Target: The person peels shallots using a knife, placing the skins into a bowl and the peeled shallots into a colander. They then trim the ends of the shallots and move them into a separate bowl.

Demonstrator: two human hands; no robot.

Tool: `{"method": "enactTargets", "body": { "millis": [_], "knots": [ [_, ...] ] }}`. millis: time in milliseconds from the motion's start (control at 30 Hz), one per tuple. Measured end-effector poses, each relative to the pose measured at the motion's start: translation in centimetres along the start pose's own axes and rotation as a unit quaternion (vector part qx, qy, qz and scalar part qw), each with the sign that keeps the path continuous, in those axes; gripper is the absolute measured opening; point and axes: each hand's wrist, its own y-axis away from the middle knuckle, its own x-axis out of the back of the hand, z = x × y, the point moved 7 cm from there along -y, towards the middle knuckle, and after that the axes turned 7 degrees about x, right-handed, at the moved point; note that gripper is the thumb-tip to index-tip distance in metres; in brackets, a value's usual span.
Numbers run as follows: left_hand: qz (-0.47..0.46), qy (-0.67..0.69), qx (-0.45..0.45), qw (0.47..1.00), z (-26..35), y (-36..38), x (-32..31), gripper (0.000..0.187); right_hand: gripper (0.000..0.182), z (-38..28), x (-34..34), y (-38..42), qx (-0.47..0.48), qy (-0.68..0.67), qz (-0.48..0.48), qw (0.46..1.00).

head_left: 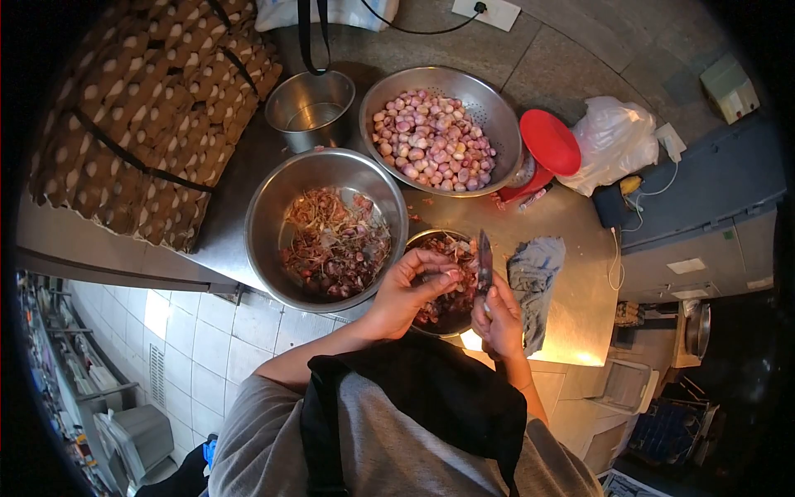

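My left hand (pixel 414 290) is closed in a pinch over a small bowl, with a small reddish shallot (pixel 454 276) at its fingertips. In my right hand (pixel 498 316) is a knife (pixel 485 253), its dark blade pointing up and away from me, close beside the left fingertips. Beneath both hands stands the small metal bowl (pixel 424 236) with dark red shallots and skins, partly hidden by the hands. To its left, a large steel bowl (pixel 258 217) contains peelings and roots. Pale peeled shallots (pixel 435 137) fill much of a metal colander (pixel 505 120) farther back.
A grey cloth (pixel 534 286) lies right of the small bowl on the steel table (pixel 584 306). Behind are an empty-looking metal pot (pixel 310 108), a red plastic lid (pixel 551 141) and a white plastic bag (pixel 617 141). Stacked egg trays (pixel 149 116) stand at the left.
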Motion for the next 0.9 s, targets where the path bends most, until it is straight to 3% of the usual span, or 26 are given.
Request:
{"method": "enactTargets", "body": {
  "millis": [300,400,467,567,667,733,833,900],
  "knots": [
    [0.049,0.011,0.026,0.998,0.5,-0.4,0.8,0.016,0.041,0.3,0.8,0.1,0.001,0.157,0.000,0.988],
    [0.090,-0.073,0.001,0.993,3.2,-2.2,1.0,0.012,0.042,0.3,0.6,0.2,0.015,0.164,0.015,0.986],
    [0.041,-0.114,-0.071,0.990,6.2,-5.6,0.7,0.018,0.042,0.5,0.1,0.2,0.012,0.153,0.014,0.988],
    [0.004,-0.102,-0.074,0.992,11.6,-8.6,-1.1,0.036,0.041,0.7,-0.1,0.3,0.004,0.149,-0.004,0.989],
    [-0.018,-0.193,-0.167,0.967,16.2,-8.4,-2.3,0.029,0.041,1.2,0.1,0.3,-0.003,0.143,-0.018,0.990],
    [-0.016,-0.291,-0.128,0.948,16.4,-8.5,-0.4,0.022,0.041,1.8,0.5,0.2,-0.011,0.143,-0.014,0.990],
    [-0.027,-0.465,-0.034,0.884,14.1,-8.8,5.7,0.015,0.041,2.1,0.8,0.0,-0.018,0.141,-0.010,0.990],
    [0.017,-0.724,0.018,0.689,11.8,-8.2,9.8,0.024,0.040,2.1,0.8,-0.3,-0.016,0.139,-0.008,0.990]
  ]
}}
